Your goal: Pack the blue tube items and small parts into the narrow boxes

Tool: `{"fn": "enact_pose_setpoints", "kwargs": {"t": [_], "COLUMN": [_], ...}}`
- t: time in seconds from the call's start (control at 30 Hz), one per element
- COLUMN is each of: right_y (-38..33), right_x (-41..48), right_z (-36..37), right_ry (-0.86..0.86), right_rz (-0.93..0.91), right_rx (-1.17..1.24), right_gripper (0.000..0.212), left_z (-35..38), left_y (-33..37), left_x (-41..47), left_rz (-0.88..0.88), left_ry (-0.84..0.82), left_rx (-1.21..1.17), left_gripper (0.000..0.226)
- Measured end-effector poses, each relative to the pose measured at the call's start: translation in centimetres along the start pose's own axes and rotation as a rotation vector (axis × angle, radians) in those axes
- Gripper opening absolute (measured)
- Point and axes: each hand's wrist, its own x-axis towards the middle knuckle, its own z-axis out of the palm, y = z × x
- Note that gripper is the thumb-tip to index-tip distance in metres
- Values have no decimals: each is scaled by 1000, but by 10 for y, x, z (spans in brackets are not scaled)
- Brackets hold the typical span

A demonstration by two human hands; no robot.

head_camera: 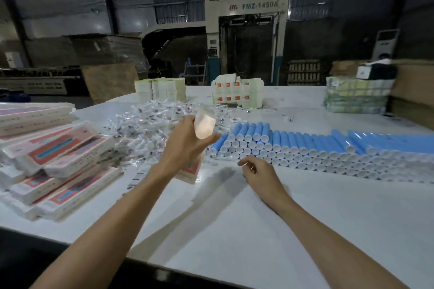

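Note:
My left hand (185, 142) grips a narrow white box (204, 124) with red print, held upright above the table with its open end tilted toward me. My right hand (257, 169) hovers just above the table with loosely curled fingers, holding nothing, close to the front caps of the stacked blue tubes (293, 145). Behind my left hand lies a heap of small parts in clear wrappers (150, 122). Several packed narrow boxes (54, 159) are piled at the left.
Flat box blanks stand at the back in a pale stack (159, 89) and a red-printed stack (237, 94). A strapped bundle (357, 94) sits at the back right. The white table's front edge (117, 253) is near me. A large machine stands behind.

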Motion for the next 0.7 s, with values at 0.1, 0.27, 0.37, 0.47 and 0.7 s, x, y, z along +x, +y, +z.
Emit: {"fn": "enact_pose_setpoints", "kwargs": {"t": [0.1, 0.27, 0.37, 0.47, 0.7], "right_y": [-2, -9, -10, -10, 1], "right_x": [8, 49, 86, 123, 159], "right_z": [-6, -44, -61, -63, -59], "right_ry": [139, 446, 475, 364, 94], "right_rz": [56, 147, 173, 212, 285], "right_rx": [73, -9, -154, -357, -549], "right_gripper": [19, 12, 19, 33, 34], "left_z": [36, 76, 82, 83, 77], "left_y": [18, 16, 10, 4, -13], "left_x": [2, -10, -13, -13, -9], "left_rz": [-108, -300, -311, -258, -305], "left_ry": [-92, -206, -247, -238, -177], "left_rx": [-374, -867, -987, -938, -865], "left_gripper": [53, 58, 48, 46, 52]}}
